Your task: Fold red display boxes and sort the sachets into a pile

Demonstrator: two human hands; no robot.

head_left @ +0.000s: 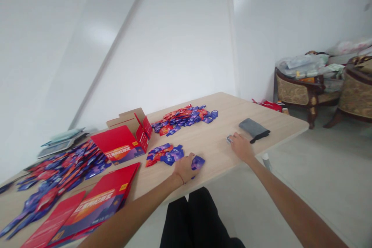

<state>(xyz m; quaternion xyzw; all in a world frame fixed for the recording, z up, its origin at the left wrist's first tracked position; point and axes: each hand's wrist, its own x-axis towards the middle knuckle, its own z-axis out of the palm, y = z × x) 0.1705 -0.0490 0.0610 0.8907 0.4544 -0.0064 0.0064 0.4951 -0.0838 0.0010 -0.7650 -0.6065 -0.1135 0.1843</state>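
Note:
My left hand rests on the wooden table near its front edge, fingers curled on a purple sachet. Just left of it lies a small pile of purple and red sachets. My right hand lies further right on the table, closed over a small bluish object that I cannot make out, beside a folded grey cloth. An open red carton stands behind the small pile.
A larger heap of sachets lies at the back of the table, another spread at the left. Flat red cartons lie at the front left. Upholstered chairs with clutter stand at the right. My dark trousers show below.

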